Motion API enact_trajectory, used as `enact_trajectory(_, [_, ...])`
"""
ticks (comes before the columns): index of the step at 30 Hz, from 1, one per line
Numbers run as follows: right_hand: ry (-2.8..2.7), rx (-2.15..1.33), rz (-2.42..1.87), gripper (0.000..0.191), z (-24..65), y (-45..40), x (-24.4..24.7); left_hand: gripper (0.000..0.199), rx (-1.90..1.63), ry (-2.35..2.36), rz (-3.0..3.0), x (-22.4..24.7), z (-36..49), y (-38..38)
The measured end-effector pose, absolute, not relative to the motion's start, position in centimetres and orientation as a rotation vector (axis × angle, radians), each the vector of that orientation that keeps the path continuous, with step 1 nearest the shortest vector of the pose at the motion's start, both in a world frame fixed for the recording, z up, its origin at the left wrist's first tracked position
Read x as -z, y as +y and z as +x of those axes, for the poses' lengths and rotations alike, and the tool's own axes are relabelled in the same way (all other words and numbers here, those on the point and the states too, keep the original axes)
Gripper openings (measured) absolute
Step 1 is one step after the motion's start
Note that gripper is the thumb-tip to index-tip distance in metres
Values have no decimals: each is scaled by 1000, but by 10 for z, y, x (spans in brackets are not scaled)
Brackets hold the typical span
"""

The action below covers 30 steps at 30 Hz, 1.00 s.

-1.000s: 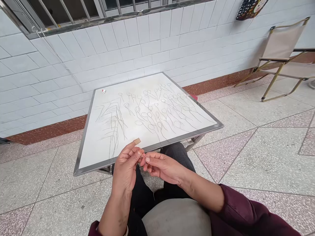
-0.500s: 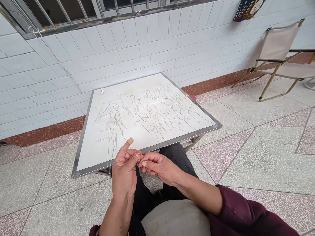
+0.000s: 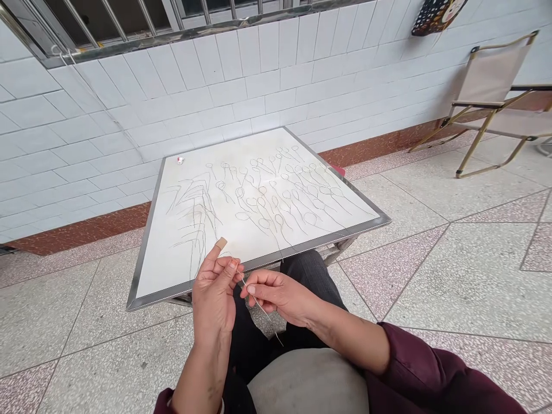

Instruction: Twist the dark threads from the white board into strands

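Observation:
A thin wire (image 3: pixel 270 319) runs between my two hands and trails down over my lap. My left hand (image 3: pixel 218 287) pinches its upper part between thumb and fingers, with the index finger, wrapped in a tan bandage (image 3: pixel 221 243), stretched up. Just to the right, my right hand (image 3: pixel 278 294) is closed on the same wire lower down, a small gap from the left fingertips. Beyond the hands, a white table (image 3: pixel 254 254) bears several looped wires (image 3: pixel 279 219) at the centre and right, and several bent, unlooped wires (image 3: pixel 192 247) at the left.
A small red and white object (image 3: pixel 180 161) lies at the table's far left corner. Behind the table stands a white tiled wall (image 3: pixel 172 115) with a barred window above. A folding chair (image 3: pixel 491 80) is at the far right, and a patterned bag (image 3: pixel 437 16) hangs on the wall.
My left hand has moved slightly left and up, away from my right hand. The gap between the fingertips has widened, with more wire showing between them.

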State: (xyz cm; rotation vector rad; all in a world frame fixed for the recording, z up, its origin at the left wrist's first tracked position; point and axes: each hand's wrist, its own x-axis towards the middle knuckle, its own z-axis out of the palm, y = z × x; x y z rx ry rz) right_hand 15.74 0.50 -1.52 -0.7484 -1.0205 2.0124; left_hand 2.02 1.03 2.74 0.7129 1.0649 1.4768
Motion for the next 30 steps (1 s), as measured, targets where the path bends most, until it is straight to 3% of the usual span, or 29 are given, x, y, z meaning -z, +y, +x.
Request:
enact_trajectory(8, [-1172,-1873,-775,28,152,3,21,55,-1507,1042,711,-25,19,10])
enact_trajectory(18, [-892,-2131,-598,28,153,3,17,55,-1486,1038,690,-30,20,11])
enact_trajectory(30, [-980,-2125,-695,29,154,-2,22,52,-1584,1002,666,-27,13,16])
